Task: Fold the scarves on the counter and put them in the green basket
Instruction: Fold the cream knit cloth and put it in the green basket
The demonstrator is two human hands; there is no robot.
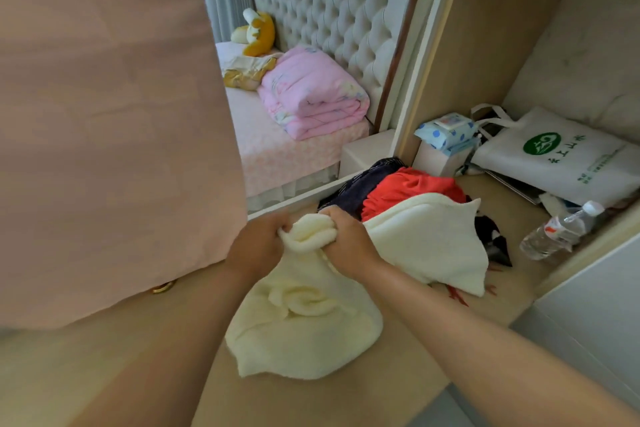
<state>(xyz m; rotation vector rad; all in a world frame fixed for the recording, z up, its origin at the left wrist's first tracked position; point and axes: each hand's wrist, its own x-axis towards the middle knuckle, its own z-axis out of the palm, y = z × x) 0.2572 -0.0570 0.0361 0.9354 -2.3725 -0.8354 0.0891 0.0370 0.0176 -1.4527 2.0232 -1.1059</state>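
Where cream scarf (304, 333) bunches, left hand (258, 246), right hand (348, 246) (both clenched).

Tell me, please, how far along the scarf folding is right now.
Early. Nothing looks done: no folded scarf shows, and the green basket is out of view. In hand: the left hand and right hand both grip a bunched part of the cream scarf, whose rest lies crumpled on the counter. Left: the red scarf, dark blue scarf and black patterned scarf sit unfolded in a heap behind it.
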